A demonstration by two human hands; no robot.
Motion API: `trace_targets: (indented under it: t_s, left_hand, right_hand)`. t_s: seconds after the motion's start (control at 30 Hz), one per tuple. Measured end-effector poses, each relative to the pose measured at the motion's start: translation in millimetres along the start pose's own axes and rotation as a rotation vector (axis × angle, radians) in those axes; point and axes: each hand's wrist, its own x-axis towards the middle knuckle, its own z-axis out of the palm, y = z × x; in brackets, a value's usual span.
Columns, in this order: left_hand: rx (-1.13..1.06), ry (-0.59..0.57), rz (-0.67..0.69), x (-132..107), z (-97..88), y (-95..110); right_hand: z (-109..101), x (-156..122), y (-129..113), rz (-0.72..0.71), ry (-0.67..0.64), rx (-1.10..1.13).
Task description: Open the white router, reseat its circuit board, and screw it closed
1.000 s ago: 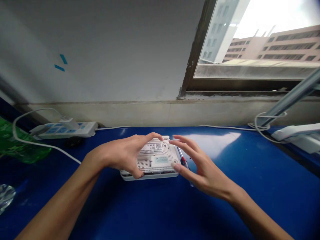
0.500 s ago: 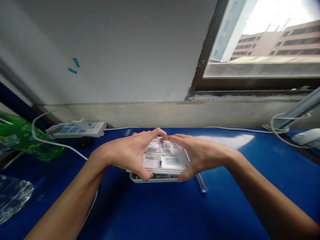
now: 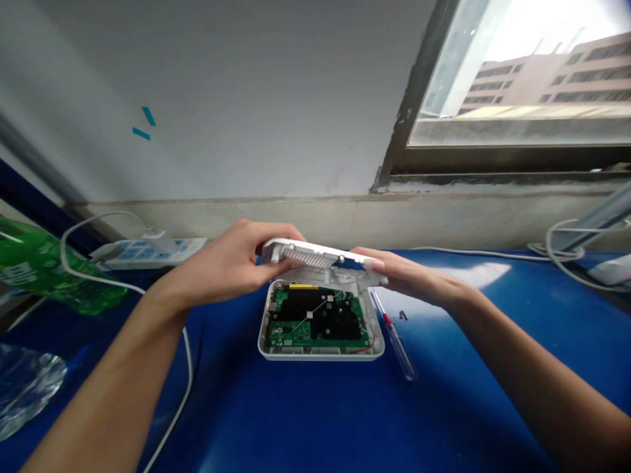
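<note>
Both hands hold a white plastic router cover [image 3: 315, 257], lifted and tilted above its base. My left hand [image 3: 234, 259] grips the cover's left end, thumb underneath. My right hand [image 3: 401, 268] pinches its right end with the thumb on the near edge. Below lies the white router base [image 3: 323, 357] on the blue table, its green circuit board [image 3: 290, 333] exposed, with black areas, thin wires and a yellow strip at the back. Right of the base rests a screwdriver [image 3: 398, 341] with a clear handle and red collar. A few small screws [image 3: 403, 315] lie beside it.
A white power strip [image 3: 148, 253] with a plugged-in adapter stands at the back left. Its white cable [image 3: 186, 387] runs down the table's left side. A green bottle [image 3: 54, 269] and a clear plastic item [image 3: 29, 387] are far left. A coiled cable [image 3: 557, 249] circles a metal post at right.
The cover has come up off the base and tilted, its near edge raised, uncovering the circuit board. Both hands have risen with it. The screws and more of the screwdriver now show.
</note>
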Motion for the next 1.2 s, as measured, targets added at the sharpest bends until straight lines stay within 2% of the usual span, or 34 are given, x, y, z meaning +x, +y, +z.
trace_targets:
  t_s: [0.1, 0.2, 0.27, 0.4, 0.57, 0.7, 0.83, 0.9, 0.97, 1.07, 1.13, 1.2]
  left_hand:
    - [-0.023, 0.204, -0.006, 2, 4.2, -1]
    - [-0.008, 0.316, 0.014, 3, 7.3, 2]
    - [0.016, 0.329, 0.028, 4, 9.9, 5]
    - [0.014, 0.275, 0.069, 5, 15.5, 12]
    - [0.063, 0.308, 0.098, 4, 16.0, 16]
    - [0.134, 0.429, 0.030, -2, 6.1, 18]
    - [0.201, 0.485, -0.041, -9, -12.9, 12]
    - [0.196, 0.454, -0.112, -12, -21.5, 4]
    - [0.137, 0.331, -0.227, -14, -25.9, -4]
    - [-0.076, 0.114, -0.411, -15, -22.0, -15]
    - [-0.245, 0.029, -0.437, -14, -15.1, -22]
    - [-0.367, -0.065, -0.398, -14, -9.2, -29]
  right_hand:
    - [2, 3, -4, -0.014, 0.094, -0.039]
    - [3, 4, -9, -0.041, 0.166, -0.122]
    - [4, 3, -10, -0.065, 0.187, -0.198]
    - [4, 1, -12, -0.089, 0.190, -0.402]
    - [3, 0, -14, -0.086, 0.229, -0.477]
    - [2, 0, -12, -0.073, 0.295, -0.473]
    - [6, 2, -12, -0.076, 0.367, -0.486]
    - [10, 2, -14, -0.108, 0.389, -0.495]
    - [15, 3, -18, -0.152, 0.395, -0.524]
    - [26, 5, -22, -0.236, 0.394, -0.609]
    - [32, 8, -21, -0.284, 0.384, -0.660]
    - [39, 11, -17, -0.297, 0.375, -0.700]
